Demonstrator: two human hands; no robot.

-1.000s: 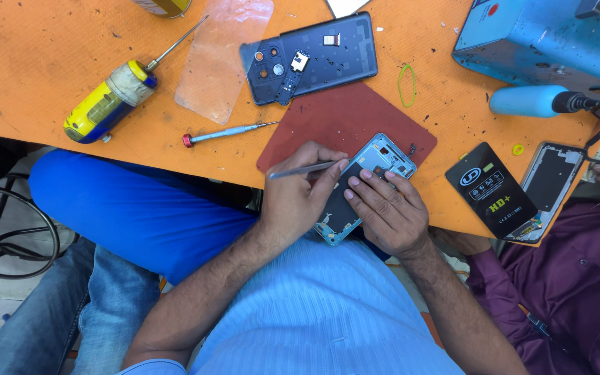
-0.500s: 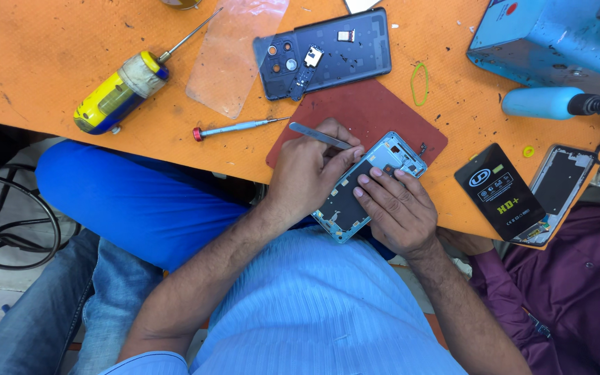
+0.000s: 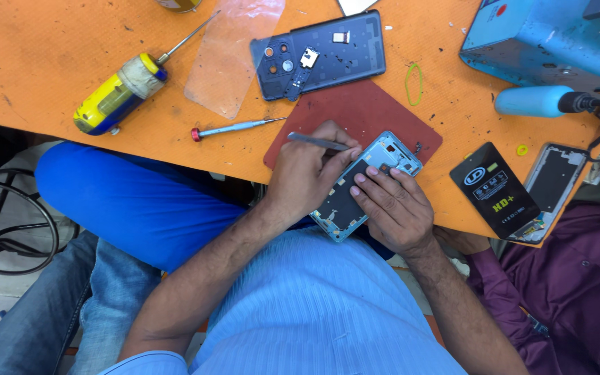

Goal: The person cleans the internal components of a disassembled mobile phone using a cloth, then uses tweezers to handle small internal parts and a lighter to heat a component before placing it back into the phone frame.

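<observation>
At the centre of the frame, the left hand (image 3: pixel 307 177) is pinched shut on slim metal tweezers (image 3: pixel 317 142), whose tip points left over the red mat (image 3: pixel 362 114). The right hand (image 3: pixel 394 205) presses its fingers together on the phone frame (image 3: pixel 366 184), a pale blue opened body lying tilted across the table edge, half on the mat. Above it sits a dark back cover (image 3: pixel 328 55) with camera holes. A red-tipped screwdriver (image 3: pixel 234 128) lies left of the mat; a yellow-handled one (image 3: pixel 123 90) rests upper left beside a clear film (image 3: pixel 234 52). A black battery (image 3: pixel 494 189) lies at right.
</observation>
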